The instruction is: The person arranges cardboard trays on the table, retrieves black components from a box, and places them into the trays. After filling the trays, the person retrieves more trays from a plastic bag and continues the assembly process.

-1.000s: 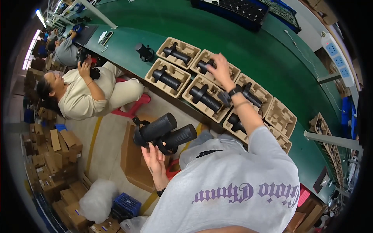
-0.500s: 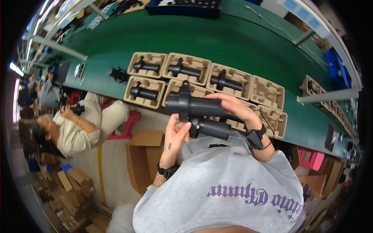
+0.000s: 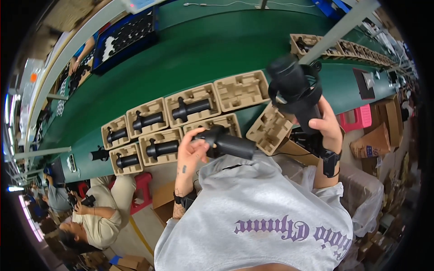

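My right hand [image 3: 326, 124] is raised on the right, closed around the handle of a black cylindrical device [image 3: 291, 83] with a thick head and a ring-shaped collar, slightly smeared by motion. Close to my shirt, my left hand [image 3: 193, 149] has its fingers curled at the collar end of a second black device [image 3: 234, 145], whose thick handle slants down to the right. Part of its head is hidden by the fingers. Behind the left hand is a tan moulded tray [image 3: 233, 121]. Another tan tray [image 3: 270, 128] sits at an angle between my hands, its moulded hollows showing.
More trays hold black devices [image 3: 193, 107] on the green bench [image 3: 190, 54]; one tray [image 3: 242, 90] shows bare hollows. A carton with black parts [image 3: 304, 141] is below my right hand. A blue bin [image 3: 126, 38] and metal posts [image 3: 339, 31] stand beyond. A seated co-worker [image 3: 97, 217] is left.
The view has swung to the right. Both hands were together at one horizontal device; now they are apart, the right one out to the right with a device, the left one at another.
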The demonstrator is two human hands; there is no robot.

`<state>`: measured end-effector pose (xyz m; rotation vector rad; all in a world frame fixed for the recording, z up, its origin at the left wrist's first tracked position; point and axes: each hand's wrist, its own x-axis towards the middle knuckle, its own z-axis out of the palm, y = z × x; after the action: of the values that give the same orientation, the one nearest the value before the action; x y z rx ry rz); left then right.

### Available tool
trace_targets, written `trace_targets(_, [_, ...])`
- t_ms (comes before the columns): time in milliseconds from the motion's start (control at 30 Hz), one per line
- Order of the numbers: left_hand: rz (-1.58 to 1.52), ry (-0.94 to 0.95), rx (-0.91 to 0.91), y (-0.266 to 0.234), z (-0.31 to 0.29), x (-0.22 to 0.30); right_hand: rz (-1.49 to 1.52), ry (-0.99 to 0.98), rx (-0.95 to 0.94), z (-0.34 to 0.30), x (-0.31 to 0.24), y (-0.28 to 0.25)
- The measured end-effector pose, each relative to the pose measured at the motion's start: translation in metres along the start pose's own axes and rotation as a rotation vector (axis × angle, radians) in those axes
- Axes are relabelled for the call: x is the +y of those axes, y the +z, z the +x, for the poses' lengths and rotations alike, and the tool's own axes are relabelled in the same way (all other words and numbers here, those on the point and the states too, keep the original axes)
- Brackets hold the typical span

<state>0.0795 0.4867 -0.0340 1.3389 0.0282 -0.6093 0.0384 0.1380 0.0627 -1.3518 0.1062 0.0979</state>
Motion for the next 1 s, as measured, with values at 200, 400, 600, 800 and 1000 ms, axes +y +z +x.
trace_targets(200, [0.364, 0.039, 0.065, 0.029, 0.027, -0.034, -0.035, -0.006, 0.253, 0.014, 0.106, -0.049])
trace_targets(400, [0.276, 0.114, 0.205, 0.028, 0.016, -0.041, -0.148, 0.322, 0.537, -0.054, 0.133, -0.080])
trace_targets(600, [0.260, 0.048, 0.238, 0.017, 0.017, -0.039, -0.243, 0.321, 0.643, -0.103, 0.196, -0.130])
trace_targets(800, [0.304, 0.064, 0.272, 0.006, 0.015, -0.025, -0.158, 0.258, 0.678, -0.072, 0.223, -0.080])
trace_targets(1000, [0.289, 0.110, 0.337, 0.007, 0.007, -0.022, 0.618, 0.533, 0.571, -0.053, 0.218, -0.016])
